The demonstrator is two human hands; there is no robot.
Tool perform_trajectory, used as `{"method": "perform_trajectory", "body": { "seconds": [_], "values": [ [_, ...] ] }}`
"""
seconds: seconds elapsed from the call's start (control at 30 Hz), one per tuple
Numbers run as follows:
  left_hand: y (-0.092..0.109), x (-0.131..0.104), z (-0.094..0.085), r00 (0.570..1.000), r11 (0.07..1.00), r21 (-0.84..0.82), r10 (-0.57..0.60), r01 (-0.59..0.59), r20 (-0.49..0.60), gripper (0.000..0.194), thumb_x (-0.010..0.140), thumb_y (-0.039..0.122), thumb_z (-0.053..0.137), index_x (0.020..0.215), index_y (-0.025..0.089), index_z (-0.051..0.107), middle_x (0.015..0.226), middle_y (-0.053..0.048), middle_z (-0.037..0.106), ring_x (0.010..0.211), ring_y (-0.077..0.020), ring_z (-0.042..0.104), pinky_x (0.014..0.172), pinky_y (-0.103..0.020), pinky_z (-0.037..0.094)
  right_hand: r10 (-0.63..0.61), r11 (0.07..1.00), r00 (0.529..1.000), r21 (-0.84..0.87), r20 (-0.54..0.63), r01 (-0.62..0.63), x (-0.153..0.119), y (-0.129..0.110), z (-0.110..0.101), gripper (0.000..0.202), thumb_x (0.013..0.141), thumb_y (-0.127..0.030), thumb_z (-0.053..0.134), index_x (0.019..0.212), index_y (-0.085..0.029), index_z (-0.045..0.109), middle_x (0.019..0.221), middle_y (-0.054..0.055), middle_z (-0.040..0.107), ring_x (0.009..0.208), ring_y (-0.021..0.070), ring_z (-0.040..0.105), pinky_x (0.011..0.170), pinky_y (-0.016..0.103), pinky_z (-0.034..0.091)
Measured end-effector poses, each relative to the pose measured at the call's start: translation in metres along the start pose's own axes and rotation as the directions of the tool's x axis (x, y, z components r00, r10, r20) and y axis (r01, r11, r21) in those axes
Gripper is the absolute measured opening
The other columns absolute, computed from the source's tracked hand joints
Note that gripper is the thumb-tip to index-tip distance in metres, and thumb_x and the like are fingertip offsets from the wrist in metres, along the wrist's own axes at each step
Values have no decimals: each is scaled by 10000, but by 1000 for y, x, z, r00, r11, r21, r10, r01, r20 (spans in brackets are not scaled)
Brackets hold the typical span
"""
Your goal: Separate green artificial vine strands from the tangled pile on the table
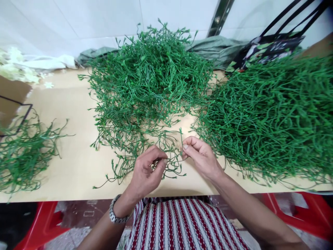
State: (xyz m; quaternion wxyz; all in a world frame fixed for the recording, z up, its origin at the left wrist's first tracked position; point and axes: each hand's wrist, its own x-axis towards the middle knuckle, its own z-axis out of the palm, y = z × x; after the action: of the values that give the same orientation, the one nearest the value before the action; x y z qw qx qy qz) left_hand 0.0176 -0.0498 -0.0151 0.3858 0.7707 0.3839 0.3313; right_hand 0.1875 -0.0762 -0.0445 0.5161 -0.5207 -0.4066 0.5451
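Observation:
Near the table's front edge, my left hand (pixel 148 170), with a metal watch on its wrist, pinches a thin green stem between thumb and forefinger. My right hand (pixel 200 156) is closed on a green artificial stem (pixel 181 137) whose tip points up, just right of the left hand. Loose stems (pixel 125 163) lie under and around the left hand. Behind both hands rises a tangled heap of green stems (pixel 153 73). A denser pile of stems (pixel 270 118) covers the right side of the table.
A smaller bunch of stems (pixel 26 152) lies at the left on the table (pixel 75 170), by a cardboard box (pixel 11 100) and pale flowers (pixel 18 66). A dark patterned bag (pixel 270 50) leans at the back right. Red stools (pixel 307 215) stand below the front edge.

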Motion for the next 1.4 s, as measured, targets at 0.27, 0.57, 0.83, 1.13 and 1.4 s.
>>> {"method": "perform_trajectory", "body": {
  "seconds": [0.27, 0.57, 0.83, 1.13, 1.4],
  "values": [
    [7, 2, 5, 980, 985, 172, -48, 15, 195, 145, 788, 136, 492, 697, 149, 605, 654, -17, 550, 675, -137, 495, 642, -265, 377, 0, 994, 1000, -114, 29, 3, -7, -3, 7, 166, 806, -316, 516, 758, -158, 499, 570, -34, 512, 485, 78, 486, 481, 199, 423],
    [6, 3, 0, 958, 991, -37, -112, 126, 264, 164, 758, 63, 448, 679, 140, 569, 615, 9, 537, 580, -95, 475, 561, -211, 377, -527, 556, 727, -468, 440, 687, -6, -7, -6, 342, 831, -114, 426, 1147, -213, 511, 1160, 86, 548, 1153, 213, 443, 973, 435, 359],
    [7, -4, 6, 978, 985, -55, -153, 161, 141, 122, 778, 108, 463, 719, 141, 565, 572, 20, 526, 496, -73, 401, 492, -198, 347, -356, 783, 796, -308, 490, 540, -5, -6, -11, 314, 858, -196, 443, 1166, -183, 508, 1086, 91, 599, 1019, 175, 545, 869, 347, 446],
    [5, -5, 8, 980, 990, 130, -80, 57, 181, 105, 779, 117, 454, 713, 159, 523, 559, 35, 482, 517, -82, 430, 502, -195, 334, -204, 844, 897, -393, 391, 364, -11, 1, -3, 114, 826, -176, 499, 884, -165, 597, 807, 36, 612, 763, 129, 568, 674, 247, 454],
    [15, -2, -7, 848, 928, 325, -17, -184, 529, 155, 777, 93, 421, 689, 171, 521, 570, 15, 529, 534, -110, 460, 545, -243, 317, -325, 528, 689, -480, 647, 700, -13, -15, -12, 146, 809, -137, 453, 721, -172, 564, 733, 31, 588, 749, 155, 504, 731, 330, 373]
  ]
}}
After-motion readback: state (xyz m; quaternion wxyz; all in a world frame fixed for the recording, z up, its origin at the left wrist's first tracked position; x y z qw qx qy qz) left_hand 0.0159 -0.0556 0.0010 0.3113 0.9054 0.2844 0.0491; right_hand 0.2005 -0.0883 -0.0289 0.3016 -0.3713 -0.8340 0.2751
